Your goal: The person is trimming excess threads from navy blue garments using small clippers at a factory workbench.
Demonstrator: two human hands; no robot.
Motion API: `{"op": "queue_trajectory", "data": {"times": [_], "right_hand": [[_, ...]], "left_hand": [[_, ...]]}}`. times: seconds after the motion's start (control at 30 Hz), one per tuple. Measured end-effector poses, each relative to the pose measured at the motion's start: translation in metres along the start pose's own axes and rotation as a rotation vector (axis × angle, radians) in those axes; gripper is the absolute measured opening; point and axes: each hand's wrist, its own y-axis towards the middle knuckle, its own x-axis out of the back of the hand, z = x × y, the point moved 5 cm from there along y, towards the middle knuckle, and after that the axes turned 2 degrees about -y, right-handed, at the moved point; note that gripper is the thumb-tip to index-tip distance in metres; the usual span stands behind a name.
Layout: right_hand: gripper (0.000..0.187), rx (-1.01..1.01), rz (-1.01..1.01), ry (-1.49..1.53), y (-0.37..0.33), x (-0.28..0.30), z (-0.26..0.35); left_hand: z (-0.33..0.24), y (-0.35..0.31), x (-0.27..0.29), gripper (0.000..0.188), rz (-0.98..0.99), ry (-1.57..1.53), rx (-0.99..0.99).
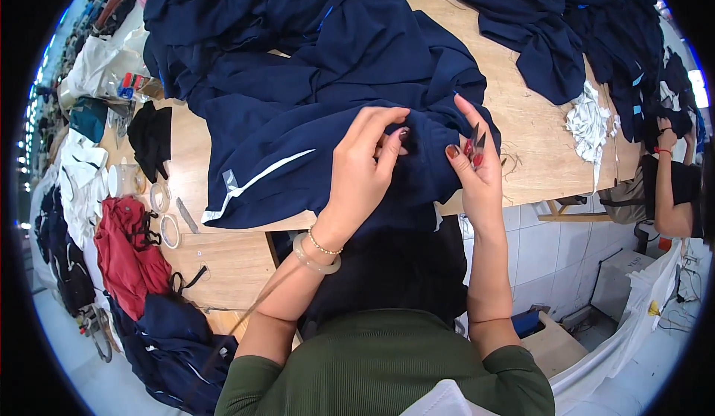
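Navy garment at table edge, both hands on or near it, snips in right hand

Surface: pale wood-toned table [532, 169]. Navy garment [268, 122] lies bunched from the middle of the view out to 11 o'clock; a white stripe [272, 170] runs along it at about 9:30. Second navy heap [551, 21] between 1 and 2 o'clock. White crumpled cloth [590, 129] between 2 and 3, its tail over the edge. Black cloth [151, 142] between 9 and 10; red cloth [128, 248] between 8 and 9, with a pale ring [170, 244] just beside it.

Room: white tiled wall [532, 248] below the table, between 3 and 4 o'clock. Co-worker's arm [670, 192] at 3 o'clock, red band at the wrist.

Left hand [361, 166]: over the garment, fingers curled, narrow gap between thumb and index. Cannot tell whether cloth is pinched.

Right hand [480, 174]: at the garment's right side, near 2 o'clock. Thumb and index stand well apart; dark-bladed snips [479, 143] are held within the hand, blades pointing toward 12. Thumb tip is at the cloth; firm contact cannot be confirmed.
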Motion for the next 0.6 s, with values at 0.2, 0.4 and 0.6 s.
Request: {"op": "queue_trajectory", "data": {"times": [0.2,0.4,0.6], "right_hand": [[0.057,-0.005,0.07,-0.086,-0.01,-0.002,0.001],[0.062,0.006,0.092,-0.171,-0.011,-0.005,0.007],[0.06,0.053,0.089,-0.151,-0.01,-0.008,0.009]], "left_hand": [[-0.017,0.027,0.002,0.019,0.163,0.364,-0.335],[-0.025,0.038,0.001,0.01,0.294,0.441,-0.406],[-0.015,0.036,-0.002,0.005,0.287,0.316,-0.313]]}}
